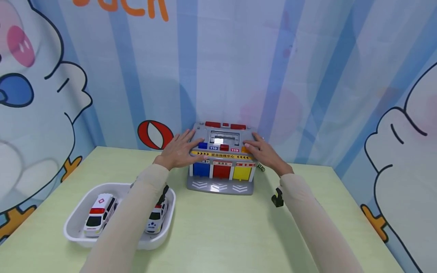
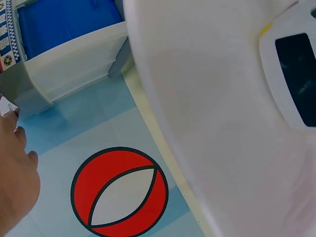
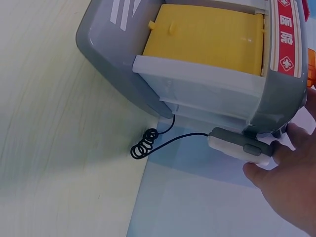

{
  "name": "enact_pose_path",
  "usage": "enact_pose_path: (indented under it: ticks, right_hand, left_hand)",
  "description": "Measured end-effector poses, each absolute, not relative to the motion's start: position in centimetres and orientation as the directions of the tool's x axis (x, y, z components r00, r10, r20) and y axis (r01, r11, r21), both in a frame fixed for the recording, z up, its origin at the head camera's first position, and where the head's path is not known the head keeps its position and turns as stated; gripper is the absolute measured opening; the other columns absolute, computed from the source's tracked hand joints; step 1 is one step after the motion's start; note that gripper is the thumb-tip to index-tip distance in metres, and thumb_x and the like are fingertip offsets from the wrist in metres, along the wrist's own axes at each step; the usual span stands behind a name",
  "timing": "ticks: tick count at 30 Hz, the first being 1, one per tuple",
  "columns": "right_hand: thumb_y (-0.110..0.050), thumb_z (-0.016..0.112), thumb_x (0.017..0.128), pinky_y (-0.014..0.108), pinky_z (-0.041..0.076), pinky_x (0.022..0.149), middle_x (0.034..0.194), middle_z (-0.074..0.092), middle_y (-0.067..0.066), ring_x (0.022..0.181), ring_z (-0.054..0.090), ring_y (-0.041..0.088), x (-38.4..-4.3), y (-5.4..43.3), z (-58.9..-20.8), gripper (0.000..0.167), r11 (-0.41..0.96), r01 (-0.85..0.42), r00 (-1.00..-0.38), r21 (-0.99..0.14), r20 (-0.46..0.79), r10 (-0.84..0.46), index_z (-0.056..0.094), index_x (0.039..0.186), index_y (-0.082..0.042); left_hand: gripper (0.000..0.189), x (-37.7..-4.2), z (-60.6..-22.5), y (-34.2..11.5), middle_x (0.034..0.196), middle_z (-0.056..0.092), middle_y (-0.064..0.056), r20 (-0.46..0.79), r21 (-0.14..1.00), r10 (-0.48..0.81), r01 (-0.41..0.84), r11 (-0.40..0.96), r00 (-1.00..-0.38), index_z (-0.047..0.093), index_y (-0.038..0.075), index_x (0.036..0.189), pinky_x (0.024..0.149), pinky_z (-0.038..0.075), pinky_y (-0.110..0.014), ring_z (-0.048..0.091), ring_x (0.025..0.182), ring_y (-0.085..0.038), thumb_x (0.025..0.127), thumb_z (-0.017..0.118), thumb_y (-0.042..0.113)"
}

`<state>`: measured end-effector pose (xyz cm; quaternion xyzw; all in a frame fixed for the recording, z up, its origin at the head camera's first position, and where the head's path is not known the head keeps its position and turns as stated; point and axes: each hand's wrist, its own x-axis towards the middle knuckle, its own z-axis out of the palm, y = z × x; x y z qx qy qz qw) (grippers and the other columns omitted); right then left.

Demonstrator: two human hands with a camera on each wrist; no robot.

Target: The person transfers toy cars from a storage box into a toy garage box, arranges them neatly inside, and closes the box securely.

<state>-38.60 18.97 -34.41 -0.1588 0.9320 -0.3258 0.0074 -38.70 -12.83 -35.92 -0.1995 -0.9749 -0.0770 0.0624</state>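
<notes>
A grey toy emergency station (image 1: 220, 187) with blue, red and yellow doors stands on the table against the curtain. My left hand (image 1: 177, 149) rests on its left top edge, fingers spread over the blue button side. On the opposite edge lies my right hand (image 1: 268, 153), its fingers reaching onto the top by the orange button. In the right wrist view, the fingers are beside a small grey-and-white handset (image 3: 239, 145) on a coiled black cord (image 3: 143, 144), hung at the station's side. Whether they touch it is hard to tell. The yellow door (image 3: 205, 37) and blue door (image 2: 69, 22) are down.
A white tub (image 1: 172, 212) stands front left, under the left forearm. Inside are a toy ambulance (image 1: 99, 214) and a toy police car (image 1: 156, 220), partly hidden by the sleeve. A striped cartoon curtain (image 1: 232, 68) hangs right behind the table (image 1: 222, 235).
</notes>
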Motion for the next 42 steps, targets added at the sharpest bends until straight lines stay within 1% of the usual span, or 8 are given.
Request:
enact_pose_path:
  ticks: [9,17,21,24,30,35,38,42]
  right_hand:
    - [-0.04,0.044,0.105,0.066,0.017,0.12,0.17,0.007,0.011,0.155,0.006,0.043,-38.5,18.9,-34.4,0.053,0.736,-0.286,-0.951,-0.613,0.088,-0.296,0.046,0.149,-0.01]
    - [-0.043,0.044,0.105,0.068,0.014,0.12,0.17,0.004,0.01,0.155,0.002,0.043,-38.4,18.7,-34.6,0.055,0.734,-0.273,-0.955,-0.622,0.084,-0.284,0.046,0.15,-0.012]
    - [-0.042,0.044,0.105,0.068,0.011,0.12,0.17,0.005,0.01,0.155,-0.001,0.042,-38.4,18.7,-34.9,0.054,0.724,-0.292,-0.951,-0.625,0.11,-0.289,0.046,0.15,-0.012]
    - [-0.04,0.043,0.106,0.069,0.01,0.12,0.17,0.004,0.011,0.155,-0.003,0.042,-38.3,18.7,-35.1,0.052,0.724,-0.306,-0.948,-0.618,0.125,-0.293,0.046,0.15,-0.012]
    - [-0.039,0.041,0.107,0.068,0.011,0.12,0.17,0.004,0.011,0.155,-0.002,0.042,-38.1,18.8,-35.2,0.051,0.725,-0.305,-0.948,-0.618,0.127,-0.291,0.045,0.151,-0.012]
    - [-0.044,0.036,0.108,0.067,0.011,0.121,0.17,0.004,0.009,0.156,-0.001,0.04,-38.0,18.9,-35.2,0.054,0.732,-0.308,-0.947,-0.608,0.125,-0.295,0.043,0.151,-0.013]
    - [-0.049,0.037,0.106,0.067,0.011,0.121,0.17,0.004,0.01,0.156,-0.002,0.039,-38.2,19.0,-35.5,0.058,0.759,-0.332,-0.941,-0.56,0.138,-0.309,0.041,0.153,-0.016]
    - [-0.051,0.04,0.104,0.066,0.011,0.122,0.17,0.006,0.012,0.156,-0.001,0.039,-38.3,19.4,-36.2,0.062,0.817,-0.4,-0.917,-0.416,0.183,-0.355,0.036,0.155,-0.017]
  left_hand:
    - [0.084,-38.8,-36.0,-12.8,0.169,0.01,-0.011,0.143,0.108,0.372,0.388,0.915,-0.917,0.028,0.029,0.158,0.126,0.008,-0.056,0.006,0.157,-0.035,0.089,0.044,0.074]
    - [0.083,-38.6,-35.8,-12.8,0.169,0.011,-0.012,0.146,0.111,0.372,0.389,0.915,-0.917,0.031,0.027,0.158,0.126,0.009,-0.057,0.006,0.157,-0.036,0.089,0.045,0.072]
    - [0.083,-38.6,-35.8,-12.9,0.169,0.01,-0.012,0.144,0.12,0.373,0.39,0.913,-0.917,0.031,0.027,0.158,0.126,0.008,-0.056,0.005,0.157,-0.036,0.089,0.045,0.073]
    - [0.083,-38.7,-35.9,-12.9,0.169,0.01,-0.012,0.14,0.123,0.375,0.391,0.912,-0.917,0.03,0.027,0.158,0.126,0.007,-0.056,0.005,0.157,-0.036,0.089,0.045,0.073]
    - [0.084,-38.7,-35.9,-12.8,0.169,0.011,-0.011,0.142,0.104,0.376,0.392,0.914,-0.916,0.03,0.028,0.158,0.126,0.008,-0.056,0.006,0.157,-0.035,0.089,0.044,0.074]
    - [0.084,-38.6,-35.9,-12.8,0.169,0.011,-0.012,0.143,0.101,0.377,0.392,0.914,-0.915,0.03,0.028,0.158,0.126,0.008,-0.056,0.006,0.157,-0.036,0.089,0.044,0.073]
    - [0.084,-38.7,-35.9,-12.8,0.169,0.011,-0.012,0.143,0.103,0.376,0.392,0.914,-0.915,0.029,0.028,0.158,0.126,0.008,-0.056,0.006,0.157,-0.036,0.089,0.044,0.073]
    - [0.084,-38.7,-35.9,-12.8,0.169,0.011,-0.011,0.143,0.097,0.375,0.39,0.916,-0.916,0.029,0.028,0.158,0.126,0.008,-0.056,0.007,0.157,-0.035,0.089,0.043,0.074]
